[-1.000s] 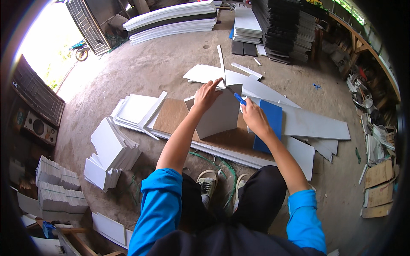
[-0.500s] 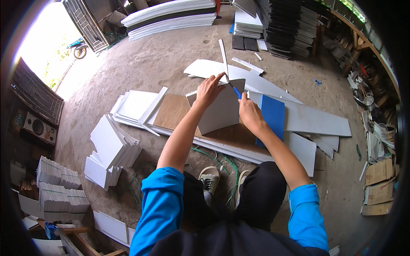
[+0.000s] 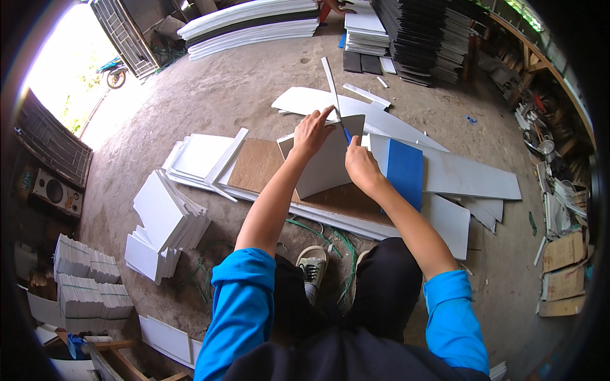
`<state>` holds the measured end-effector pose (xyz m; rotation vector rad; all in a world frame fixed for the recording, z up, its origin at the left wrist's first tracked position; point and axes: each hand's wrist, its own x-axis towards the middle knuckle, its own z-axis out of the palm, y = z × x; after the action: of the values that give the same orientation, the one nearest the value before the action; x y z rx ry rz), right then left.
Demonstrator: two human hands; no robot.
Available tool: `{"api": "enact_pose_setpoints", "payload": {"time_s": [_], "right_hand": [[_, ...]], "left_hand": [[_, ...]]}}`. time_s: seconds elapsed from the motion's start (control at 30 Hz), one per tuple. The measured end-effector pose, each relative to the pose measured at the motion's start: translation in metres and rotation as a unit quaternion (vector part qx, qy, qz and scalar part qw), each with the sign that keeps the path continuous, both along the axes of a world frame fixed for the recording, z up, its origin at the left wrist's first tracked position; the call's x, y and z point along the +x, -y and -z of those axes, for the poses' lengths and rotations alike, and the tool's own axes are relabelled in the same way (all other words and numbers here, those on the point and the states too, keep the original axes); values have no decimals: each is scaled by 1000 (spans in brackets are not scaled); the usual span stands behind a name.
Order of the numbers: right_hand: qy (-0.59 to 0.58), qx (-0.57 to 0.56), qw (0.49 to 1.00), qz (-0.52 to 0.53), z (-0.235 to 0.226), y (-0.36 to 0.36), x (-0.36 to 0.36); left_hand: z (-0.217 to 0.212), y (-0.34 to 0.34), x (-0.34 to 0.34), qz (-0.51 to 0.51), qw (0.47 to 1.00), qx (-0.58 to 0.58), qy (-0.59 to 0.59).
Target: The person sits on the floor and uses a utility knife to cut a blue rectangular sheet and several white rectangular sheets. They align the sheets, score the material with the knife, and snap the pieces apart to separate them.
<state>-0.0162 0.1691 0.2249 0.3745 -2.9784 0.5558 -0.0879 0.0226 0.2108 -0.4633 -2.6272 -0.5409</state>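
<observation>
A white foam board (image 3: 332, 160) stands tilted on edge on a brown board (image 3: 254, 166). My left hand (image 3: 311, 132) is closed on its top edge, fingers bent over the far side. In my right hand (image 3: 365, 166) is a utility knife with a blue handle (image 3: 347, 134), its blade against the top edge close to my left fingers. A thin white strip (image 3: 330, 81) juts up and away from that same spot. To the right of the board lies a blue board (image 3: 405, 174).
White boards (image 3: 470, 174) and offcuts lie around the brown board. Stacked white pieces (image 3: 166, 213) stand at the left, tied bundles (image 3: 94, 286) beyond them. Tall black stacks (image 3: 410, 38) are at the back, where another person's arm (image 3: 337, 7) shows. Green straps (image 3: 343, 247) lie near my feet.
My right hand and the knife have moved left along the top edge, closer to my left hand, which stays put. Another person's arm has come into sight at the back.
</observation>
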Motion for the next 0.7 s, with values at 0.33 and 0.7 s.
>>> {"api": "enact_pose_setpoints", "payload": {"time_s": [0.33,0.7], "right_hand": [[22,39,999,19,-5,6,2],[61,-2,995,78,-4,17,-9]], "left_hand": [[4,-1,-3,-15,999,51,-11],[1,-8,2,-24,997,70,-20]]}}
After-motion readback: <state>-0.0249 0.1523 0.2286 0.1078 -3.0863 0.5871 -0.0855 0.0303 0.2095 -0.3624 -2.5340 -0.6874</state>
